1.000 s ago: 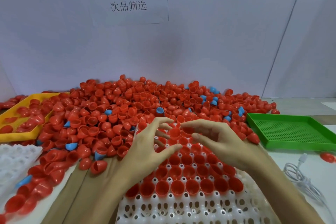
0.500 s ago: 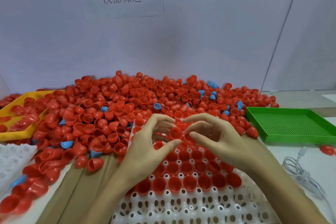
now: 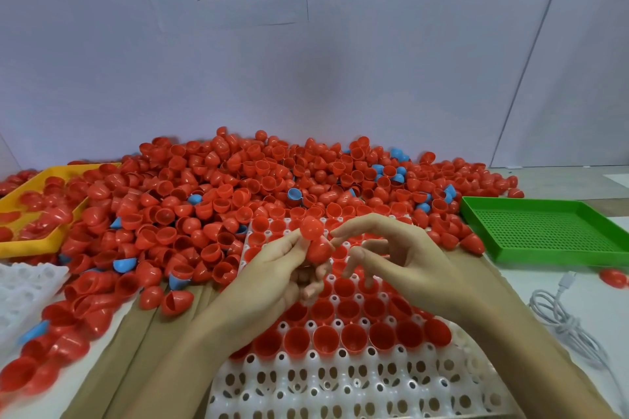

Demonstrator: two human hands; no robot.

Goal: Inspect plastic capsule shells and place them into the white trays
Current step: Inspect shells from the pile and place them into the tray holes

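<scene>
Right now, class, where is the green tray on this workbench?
In the head view the green tray sits at the far right, right of the red shell pile and beyond the coiled white cable. No shells are visible in it.

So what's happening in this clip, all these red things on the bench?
A person is sorting red capsule shells from a big pile into a white tray. The left hand holds a couple of shells above the tray; the right hand hovers beside them, fingers loose. The tray's far rows are filled, its near rows not. A green tray sits at the right.
</scene>
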